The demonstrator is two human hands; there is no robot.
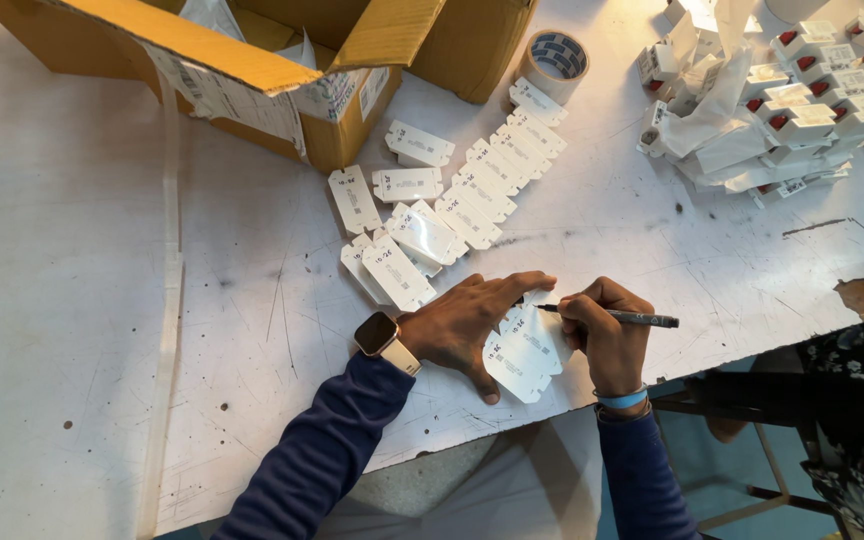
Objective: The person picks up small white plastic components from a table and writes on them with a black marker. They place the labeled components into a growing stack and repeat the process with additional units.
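One cardboard box [282,75] with white sheets [214,15]

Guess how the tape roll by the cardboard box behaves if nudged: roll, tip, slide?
The tape roll lies flat on its side on the table, so it would probably slide, not roll. Low and wide, it seems unlikely to tip. Its hollow core suggests it is fairly light.

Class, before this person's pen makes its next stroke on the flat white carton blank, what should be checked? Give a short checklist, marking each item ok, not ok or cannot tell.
1. Left hand flat on the carton blank, pinning it: ok.
2. Right hand gripping the pen: ok.
3. Pen tip on the blank: ok.
4. Blank fully supported by the table: ok, though near the edge.
5. Earlier marks legible: cannot tell.
6. Row of blanks clear of both hands: ok.
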